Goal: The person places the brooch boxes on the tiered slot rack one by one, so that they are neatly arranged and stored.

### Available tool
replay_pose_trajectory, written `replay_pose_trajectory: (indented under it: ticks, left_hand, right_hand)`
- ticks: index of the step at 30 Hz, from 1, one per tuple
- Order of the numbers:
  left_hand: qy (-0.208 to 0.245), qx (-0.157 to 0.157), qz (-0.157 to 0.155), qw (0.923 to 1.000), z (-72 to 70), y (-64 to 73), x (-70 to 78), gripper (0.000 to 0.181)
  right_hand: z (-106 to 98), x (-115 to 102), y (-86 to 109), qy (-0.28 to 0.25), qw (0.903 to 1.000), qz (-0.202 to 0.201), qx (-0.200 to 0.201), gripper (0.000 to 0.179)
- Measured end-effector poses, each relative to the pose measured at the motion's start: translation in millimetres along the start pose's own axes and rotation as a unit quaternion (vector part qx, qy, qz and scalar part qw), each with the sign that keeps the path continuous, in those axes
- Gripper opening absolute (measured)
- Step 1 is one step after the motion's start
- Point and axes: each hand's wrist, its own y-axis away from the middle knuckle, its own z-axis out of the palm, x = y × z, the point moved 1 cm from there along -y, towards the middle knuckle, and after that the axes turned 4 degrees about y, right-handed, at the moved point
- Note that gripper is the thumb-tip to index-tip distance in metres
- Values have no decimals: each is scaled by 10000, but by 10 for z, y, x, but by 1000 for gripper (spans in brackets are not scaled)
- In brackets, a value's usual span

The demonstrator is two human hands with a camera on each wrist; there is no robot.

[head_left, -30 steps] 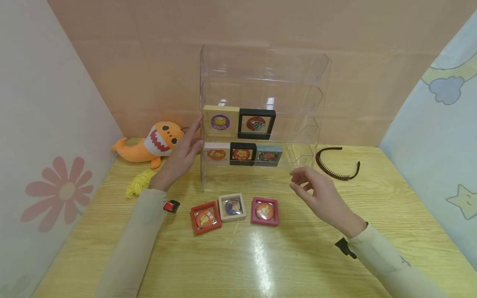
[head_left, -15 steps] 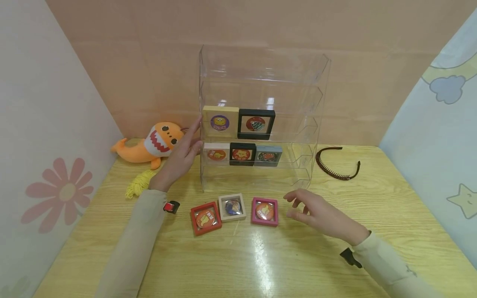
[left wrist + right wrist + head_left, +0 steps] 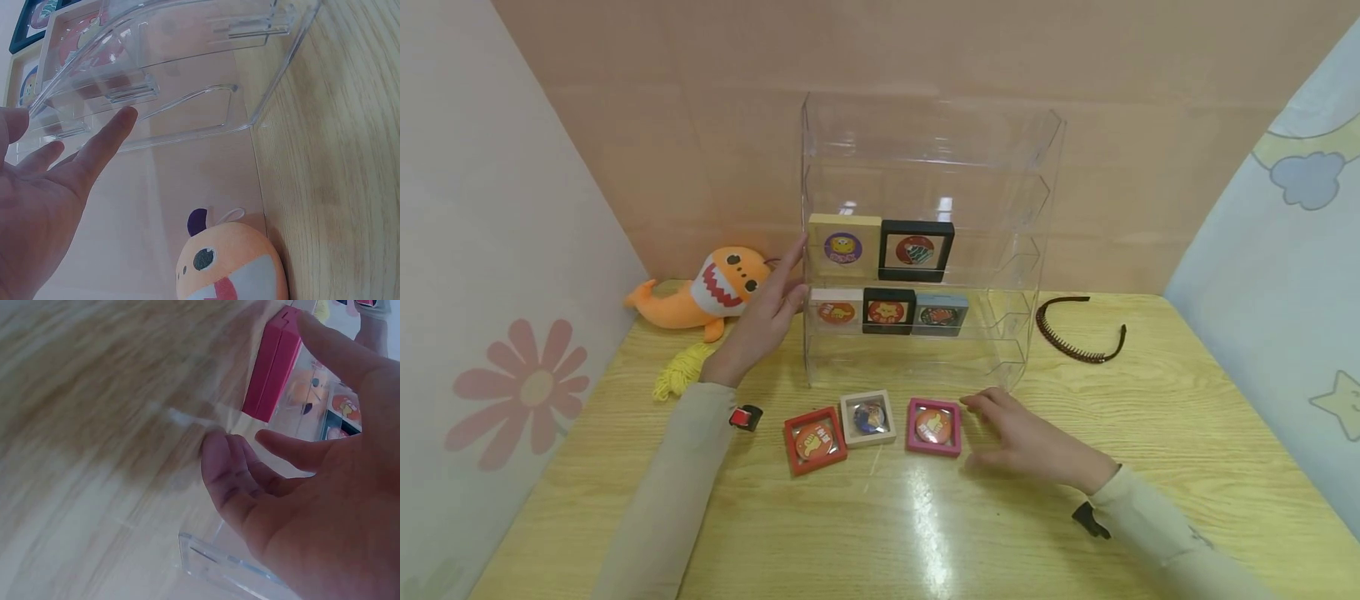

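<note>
Fingers of my right hand [image 3: 1028, 437]: released, lightly bent, thumb apart from the fingertips, grasping nothing. Over the last second I have brought this hand down and leftward to the right edge of the pink frame [image 3: 933, 427], at lower centre of the head view; contact cannot be confirmed. I judge this an approach: the pink frame lies flat on the table [image 3: 1000, 533], within reach and not lifted. My right sleeve [image 3: 1165, 529] enters from the lower right corner. My left hand [image 3: 763, 312] is unchanged, fingers extended against the left side of the rack [image 3: 925, 162], presumably steadying it. Farther out, the red frame [image 3: 815, 442] and cream frame [image 3: 867, 418] lie left of the pink one; five other frames [image 3: 916, 252] stand in the rack, mid-view.
</note>
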Motion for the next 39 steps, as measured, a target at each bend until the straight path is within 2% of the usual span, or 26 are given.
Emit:
replay_pose_trajectory:
  ticks: [14, 26, 39]
  left_hand:
    - [-211, 19, 157, 9997, 3, -10, -1, 68]
    - [-92, 11, -7, 10000, -6, 0, 18, 66]
    - [-189, 20, -75, 9998, -13, 16, 34, 66]
  right_hand:
    - [117, 17, -116, 66, 9999, 119, -5, 89]
    - [125, 21, -143, 78, 9999, -75, 94, 76]
    - [132, -59, -144, -642, 9977, 30, 225, 74]
